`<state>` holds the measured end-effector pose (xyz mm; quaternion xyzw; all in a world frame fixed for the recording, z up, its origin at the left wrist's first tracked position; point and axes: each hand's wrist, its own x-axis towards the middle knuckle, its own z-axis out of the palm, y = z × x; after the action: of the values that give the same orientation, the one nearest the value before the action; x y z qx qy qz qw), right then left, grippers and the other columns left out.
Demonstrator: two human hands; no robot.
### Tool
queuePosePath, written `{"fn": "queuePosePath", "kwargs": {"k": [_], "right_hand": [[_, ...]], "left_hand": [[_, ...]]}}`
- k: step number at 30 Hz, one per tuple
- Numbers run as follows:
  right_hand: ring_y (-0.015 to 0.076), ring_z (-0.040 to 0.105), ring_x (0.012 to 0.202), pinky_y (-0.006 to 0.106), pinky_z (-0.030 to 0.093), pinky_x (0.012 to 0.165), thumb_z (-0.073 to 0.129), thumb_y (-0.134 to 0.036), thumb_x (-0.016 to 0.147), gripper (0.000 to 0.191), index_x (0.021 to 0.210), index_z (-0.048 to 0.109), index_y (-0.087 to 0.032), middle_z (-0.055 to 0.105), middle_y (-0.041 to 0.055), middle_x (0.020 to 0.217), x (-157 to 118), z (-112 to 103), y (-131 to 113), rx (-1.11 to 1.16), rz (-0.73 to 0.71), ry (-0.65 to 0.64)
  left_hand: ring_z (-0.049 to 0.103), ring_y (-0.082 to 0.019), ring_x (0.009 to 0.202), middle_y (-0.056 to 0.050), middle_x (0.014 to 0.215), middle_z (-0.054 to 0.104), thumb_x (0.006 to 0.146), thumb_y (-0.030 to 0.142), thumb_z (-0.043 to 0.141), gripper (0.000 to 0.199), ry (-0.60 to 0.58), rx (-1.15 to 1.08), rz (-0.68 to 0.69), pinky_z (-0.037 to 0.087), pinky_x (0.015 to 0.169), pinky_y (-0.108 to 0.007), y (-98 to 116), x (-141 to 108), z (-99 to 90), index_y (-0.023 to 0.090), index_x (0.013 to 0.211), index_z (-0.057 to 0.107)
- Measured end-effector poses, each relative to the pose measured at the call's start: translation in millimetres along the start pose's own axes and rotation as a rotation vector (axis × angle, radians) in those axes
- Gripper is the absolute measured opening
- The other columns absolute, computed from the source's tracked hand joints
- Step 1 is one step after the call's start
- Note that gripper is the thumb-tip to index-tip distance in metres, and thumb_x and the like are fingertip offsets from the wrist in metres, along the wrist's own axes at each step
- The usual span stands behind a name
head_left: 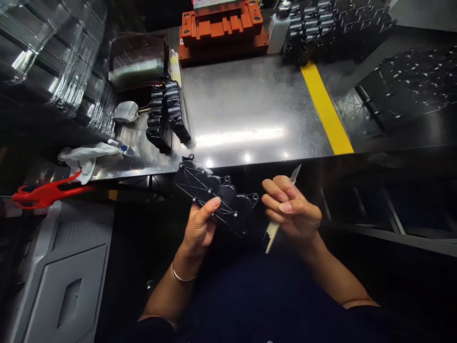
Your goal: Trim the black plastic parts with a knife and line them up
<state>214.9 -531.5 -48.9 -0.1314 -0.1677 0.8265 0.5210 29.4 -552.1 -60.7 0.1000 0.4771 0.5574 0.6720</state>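
A flat black plastic part [214,190] with ribs and small round bosses is gripped by my left hand [202,221], the thumb lying across its face. It is tilted, in front of the bench edge. Closed around a pale-handled knife [272,233], my right hand [291,205] is a short way to the right of the part. The knife's blade points up and its handle sticks out below the fingers. Blade and black part are apart.
The metal bench [243,105] carries two upright black parts [167,116], an orange fixture [223,31], a white bottle [279,31] and rows of black parts [314,24]. Clear trays [53,52] are stacked left, above red-handled scissors [50,190]. A yellow stripe [326,109] crosses the bench.
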Motion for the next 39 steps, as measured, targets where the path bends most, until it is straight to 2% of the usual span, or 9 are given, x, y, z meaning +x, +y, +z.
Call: {"fn": "queuePosePath", "kwargs": {"k": [12,16,21,31,39], "right_hand": [[0.0018,0.022,0.049,0.012,0.014,0.034,0.062,-0.003,0.066,0.041,0.067,0.024,-0.019,0.027,-0.0061,0.067,-2.1,-4.6,-2.6,0.010,-0.006,-0.022],[0.0019,0.019,0.048,0.013,0.012,0.033,0.065,-0.005,0.070,0.044,0.068,0.024,-0.019,0.026,-0.0066,0.068,-3.1,-2.9,-1.7,-0.091,-0.020,0.021],[0.0025,0.017,0.048,0.013,0.010,0.033,0.063,-0.001,0.072,0.043,0.068,0.024,-0.020,0.026,-0.0066,0.068,-5.0,-2.1,0.0,-0.137,-0.018,0.060],[0.0014,0.022,0.048,0.014,0.015,0.034,0.060,-0.002,0.069,0.041,0.068,0.023,-0.019,0.029,-0.0062,0.070,-4.0,-2.1,0.7,-0.044,0.024,-0.092],[0.0018,0.023,0.048,0.014,0.016,0.035,0.059,-0.001,0.067,0.041,0.068,0.022,-0.019,0.028,-0.0060,0.069,-2.5,0.1,1.1,-0.020,0.048,-0.133]], "left_hand": [[0.069,-0.017,0.073,-0.003,0.082,0.073,0.057,0.026,0.087,0.033,0.009,0.024,-0.021,0.057,0.068,-0.026,-4.6,-0.7,4.1,0.014,0.083,0.071],[0.069,-0.017,0.075,-0.002,0.081,0.073,0.057,0.025,0.087,0.032,0.032,0.018,-0.017,0.057,0.069,-0.025,-6.2,-0.6,3.2,0.014,0.081,0.070],[0.070,-0.019,0.074,-0.003,0.082,0.073,0.057,0.027,0.087,0.036,0.046,0.022,-0.034,0.058,0.070,-0.030,-9.1,-1.2,-0.4,0.014,0.086,0.069],[0.070,-0.021,0.073,-0.004,0.080,0.072,0.054,0.029,0.088,0.037,0.063,0.031,-0.056,0.059,0.070,-0.032,-9.1,-1.9,-4.0,0.012,0.081,0.069],[0.070,-0.022,0.078,-0.004,0.083,0.073,0.056,0.029,0.087,0.037,0.053,0.044,-0.037,0.059,0.073,-0.034,-9.9,-3.3,-6.3,0.013,0.084,0.068]]}}
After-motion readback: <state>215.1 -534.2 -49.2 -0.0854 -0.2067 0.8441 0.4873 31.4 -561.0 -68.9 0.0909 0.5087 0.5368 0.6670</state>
